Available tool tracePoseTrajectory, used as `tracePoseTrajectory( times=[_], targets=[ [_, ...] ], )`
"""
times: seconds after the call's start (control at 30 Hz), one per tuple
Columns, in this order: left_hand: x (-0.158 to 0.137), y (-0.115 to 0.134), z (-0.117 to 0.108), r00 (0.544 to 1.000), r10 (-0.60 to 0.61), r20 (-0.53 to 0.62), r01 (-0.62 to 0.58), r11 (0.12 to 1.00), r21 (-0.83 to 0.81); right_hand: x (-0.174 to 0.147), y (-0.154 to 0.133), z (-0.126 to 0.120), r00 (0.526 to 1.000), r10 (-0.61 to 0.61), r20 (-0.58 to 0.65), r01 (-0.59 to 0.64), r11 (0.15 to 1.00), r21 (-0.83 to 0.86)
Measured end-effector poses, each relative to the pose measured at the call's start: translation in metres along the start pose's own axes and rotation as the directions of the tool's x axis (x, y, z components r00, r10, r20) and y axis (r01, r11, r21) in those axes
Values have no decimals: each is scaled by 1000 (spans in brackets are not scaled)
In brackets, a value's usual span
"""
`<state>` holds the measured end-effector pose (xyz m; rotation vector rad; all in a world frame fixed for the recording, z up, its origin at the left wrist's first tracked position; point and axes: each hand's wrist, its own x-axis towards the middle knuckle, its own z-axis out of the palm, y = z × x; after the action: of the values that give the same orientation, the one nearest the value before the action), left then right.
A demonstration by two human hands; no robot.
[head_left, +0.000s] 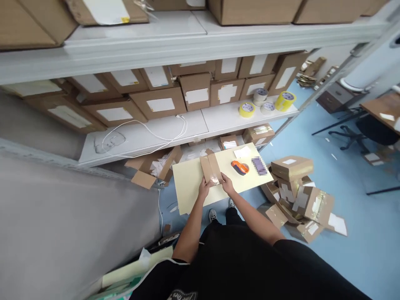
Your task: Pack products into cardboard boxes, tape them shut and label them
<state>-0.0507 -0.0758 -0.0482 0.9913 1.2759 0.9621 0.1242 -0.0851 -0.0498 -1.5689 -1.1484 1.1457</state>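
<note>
A small cardboard box lies on the pale yellow board, with shiny clear tape on its near end. My left hand grips its near left corner, fingers closed on the edge. On the near right corner, my right hand is closed in the same way. Right of the box lies an orange and dark blue tape dispenser. Behind the dispenser is a white slip of paper. A blurred-out purple object lies near the board's right end.
A metal shelf ahead holds labelled cartons, yellow tape rolls and a white cable. Under it stands an open carton. Taped boxes are heaped on the blue floor to the right. A grey wall bounds the left.
</note>
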Motion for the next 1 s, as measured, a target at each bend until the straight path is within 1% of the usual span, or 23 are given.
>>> tracePoseTrajectory(
  times=[0.1,0.2,0.3,0.37,0.47,0.53,0.57,0.63,0.7,0.77,0.83,0.93,0.97,1.0],
  targets=[
    [8,26,15,993,38,113,-41,999,19,-5,-14,-21,993,17,-114,-1,990,139],
    [16,53,46,965,86,247,-93,996,16,-12,-30,-53,975,-6,-223,57,974,220],
    [20,76,89,920,112,376,-127,992,15,-23,-43,-94,943,-19,-333,108,961,253],
    [18,88,121,888,108,446,-140,989,40,-35,-47,-122,911,-12,-412,134,954,268],
    [11,98,172,839,88,538,-152,985,76,-56,-46,-164,851,9,-525,173,939,297],
    [6,100,208,795,76,601,-158,984,86,-70,-40,-193,811,23,-585,196,931,308],
    [3,100,227,773,71,630,-165,982,92,-77,-35,-207,791,32,-612,201,930,309],
    [-5,96,266,743,60,666,-183,976,116,-90,-24,-238,752,57,-657,194,933,303],
    [-14,88,305,727,41,686,-201,967,154,-103,-8,-271,718,82,-691,171,942,290],
    [-27,76,345,714,16,700,-217,956,199,-114,10,-306,695,110,-710,134,951,279],
    [-41,59,383,710,-19,704,-219,944,247,-124,31,-343,683,147,-716,79,959,272],
    [-61,31,439,724,-92,683,-182,930,318,-131,60,-406,678,201,-707,-14,965,261],
    [-66,23,457,729,-116,675,-166,927,338,-132,69,-428,669,212,-712,-36,967,254],
    [-69,15,475,731,-140,667,-152,921,360,-133,76,-451,651,222,-726,-58,968,244]
  ],
)
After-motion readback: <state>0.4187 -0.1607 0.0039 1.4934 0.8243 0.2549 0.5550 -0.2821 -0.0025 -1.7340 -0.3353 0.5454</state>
